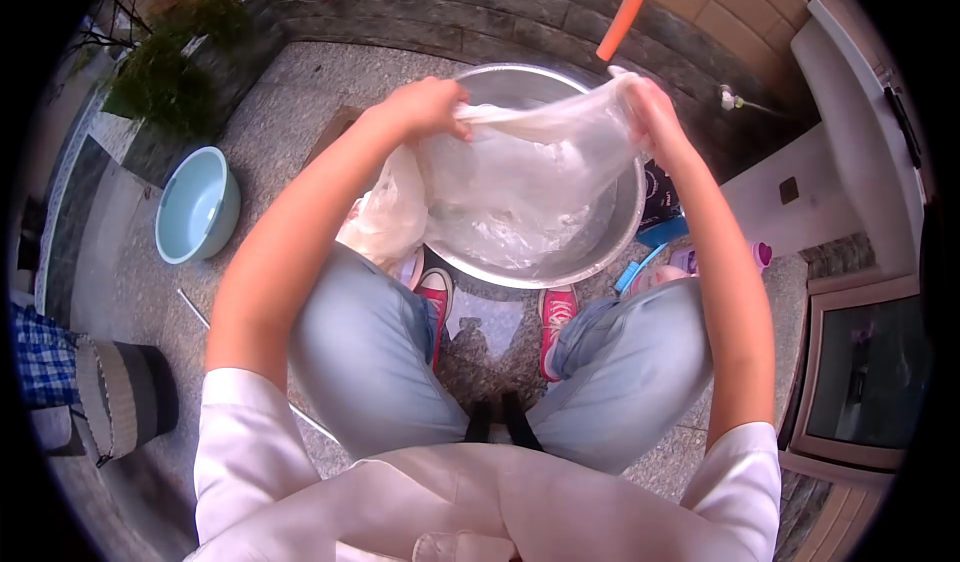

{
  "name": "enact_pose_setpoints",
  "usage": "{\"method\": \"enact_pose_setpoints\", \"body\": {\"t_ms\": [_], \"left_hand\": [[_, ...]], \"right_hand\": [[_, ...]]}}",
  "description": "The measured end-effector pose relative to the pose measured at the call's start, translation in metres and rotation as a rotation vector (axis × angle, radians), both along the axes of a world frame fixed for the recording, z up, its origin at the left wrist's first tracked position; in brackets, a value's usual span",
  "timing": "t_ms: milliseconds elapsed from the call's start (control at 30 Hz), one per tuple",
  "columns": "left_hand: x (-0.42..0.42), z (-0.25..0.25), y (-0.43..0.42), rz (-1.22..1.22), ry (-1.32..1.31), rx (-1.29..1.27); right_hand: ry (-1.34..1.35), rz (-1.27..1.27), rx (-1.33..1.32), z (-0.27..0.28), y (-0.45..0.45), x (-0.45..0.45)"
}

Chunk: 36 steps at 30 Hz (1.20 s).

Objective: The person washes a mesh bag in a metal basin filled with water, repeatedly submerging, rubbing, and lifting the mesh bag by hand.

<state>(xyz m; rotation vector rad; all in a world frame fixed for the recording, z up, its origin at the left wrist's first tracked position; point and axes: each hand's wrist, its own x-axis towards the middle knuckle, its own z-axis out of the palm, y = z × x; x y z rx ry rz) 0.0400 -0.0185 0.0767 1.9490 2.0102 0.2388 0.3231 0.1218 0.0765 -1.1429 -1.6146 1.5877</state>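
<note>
A thin, wet, whitish cloth (530,177) is stretched between my two hands over a large round metal basin (598,270). My left hand (432,108) is closed on its upper left edge. At its upper right corner my right hand (648,112) grips the same cloth. The lower part hangs down into the basin, where shiny water or wet fabric shows. Beside the basin's left rim, below my left forearm, lies a pale crumpled bag or cloth (385,220).
A light blue basin (198,205) stands at the left. An orange hose (627,12) hangs above the metal basin. A blue brush (638,269) and a pink-capped bottle (685,259) lie at its right. A lidded basket (110,397) is at the lower left.
</note>
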Motion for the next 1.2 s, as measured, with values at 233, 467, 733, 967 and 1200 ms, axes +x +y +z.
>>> {"method": "enact_pose_setpoints", "body": {"t_ms": [233, 467, 733, 967, 1200], "left_hand": [[-0.006, -0.021, 0.01, -0.165, 0.133, 0.103], [-0.003, -0.031, 0.018, -0.021, -0.054, -0.04], [-0.006, -0.058, 0.043, -0.06, 0.353, 0.19], [-0.013, -0.125, 0.069, -0.06, 0.21, 0.399], [0.025, -0.269, 0.029, -0.443, 0.194, -0.712]], "right_hand": [[-0.973, 0.587, 0.838, -0.016, -0.024, -0.001], [-1.135, 0.37, 0.996, -0.025, -0.011, -0.005], [-1.17, 0.146, 1.036, -0.03, 0.017, -0.004], [-0.538, -0.074, 1.082, -0.11, 0.049, -0.025], [-0.84, 0.671, 0.366, -0.292, -0.04, -0.007]]}}
